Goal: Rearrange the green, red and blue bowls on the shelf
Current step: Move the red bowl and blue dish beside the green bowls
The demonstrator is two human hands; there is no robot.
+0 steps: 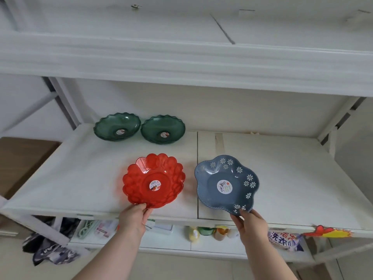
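Note:
Two dark green scalloped bowls stand side by side at the back of the white shelf, the left green bowl touching the right green bowl. A clear red scalloped bowl sits near the front edge, and my left hand pinches its near rim. To its right lies a blue flower-shaped bowl with white daisies. My right hand grips the blue bowl's near rim. Each bowl has a round sticker in its centre.
Another white shelf board hangs close overhead. Below the front edge sit a lower shelf with small bottles, a detergent bag, and dark cloth at the left. A cardboard box stands to the left of the shelf.

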